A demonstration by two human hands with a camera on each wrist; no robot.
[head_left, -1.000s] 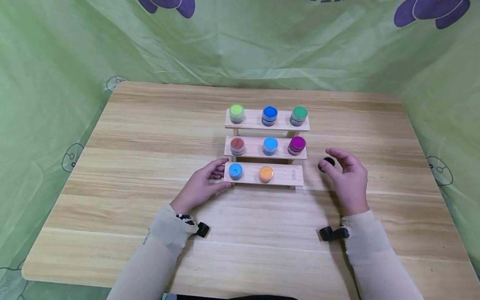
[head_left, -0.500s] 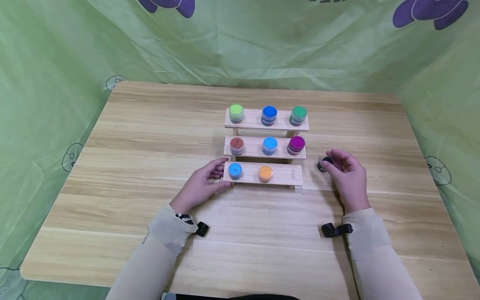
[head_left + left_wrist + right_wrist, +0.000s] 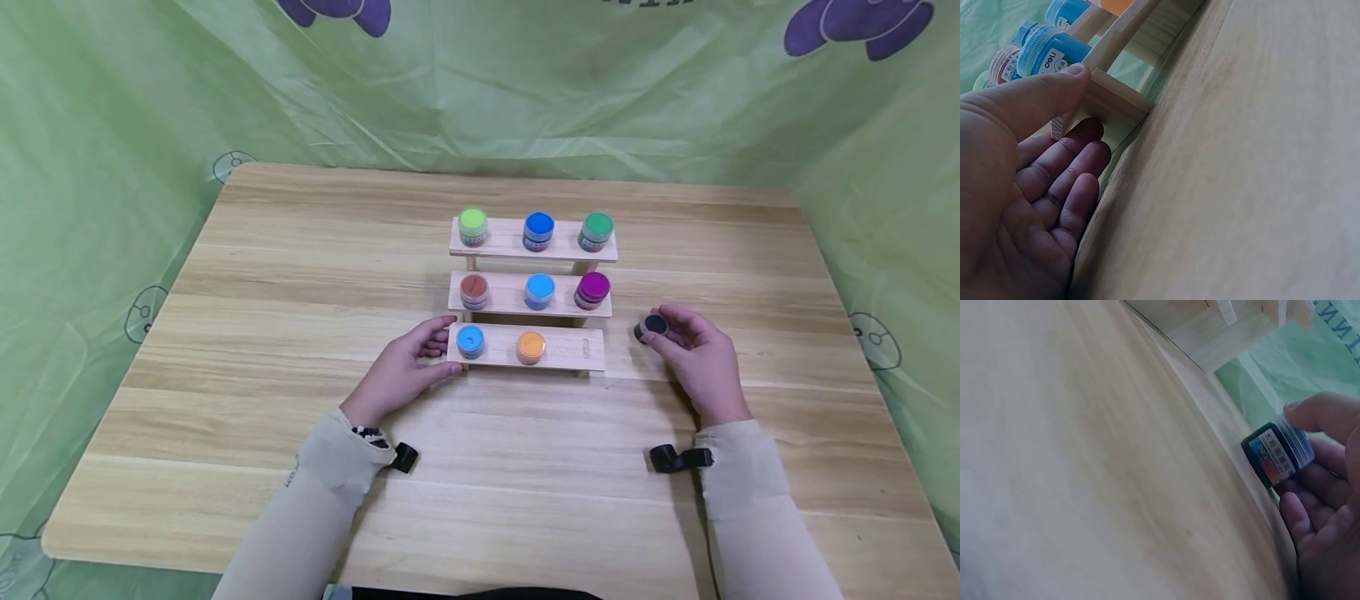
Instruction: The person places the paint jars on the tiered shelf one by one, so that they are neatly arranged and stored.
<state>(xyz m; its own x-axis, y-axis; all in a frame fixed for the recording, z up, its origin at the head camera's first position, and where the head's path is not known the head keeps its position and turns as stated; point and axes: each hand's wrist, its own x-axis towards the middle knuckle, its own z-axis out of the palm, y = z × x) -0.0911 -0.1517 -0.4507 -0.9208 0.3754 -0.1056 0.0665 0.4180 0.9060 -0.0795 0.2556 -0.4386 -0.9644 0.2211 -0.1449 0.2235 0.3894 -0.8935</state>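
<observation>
A three-step wooden rack [image 3: 564, 352] stands mid-table with small paint jars on it. My left hand [image 3: 401, 371] holds the left end of its lowest step, thumb at the front edge and index finger toward the back edge; the left wrist view shows the thumb [image 3: 1054, 94] against the wood below a blue paint jar [image 3: 1044, 53]. To the right of the rack, my right hand [image 3: 701, 358] pinches a black paint jar [image 3: 651, 327] by its clear ribbed lid [image 3: 1297, 442]. That jar is slightly tilted, its label showing in the right wrist view. Whether its base touches the table cannot be told.
On the lowest step are a blue jar [image 3: 470, 342] and an orange jar [image 3: 531, 347]. Brown, light-blue and purple jars [image 3: 592, 290] occupy the middle step; light-green, dark-blue and green jars [image 3: 596, 232] the top one. A green curtain [image 3: 480, 100] surrounds the table [image 3: 300, 275].
My right thumb and fingers have closed on the black jar's lid, and the jar has tipped slightly. The right wrist has shifted a little rightward. My left hand and the rack have stayed put.
</observation>
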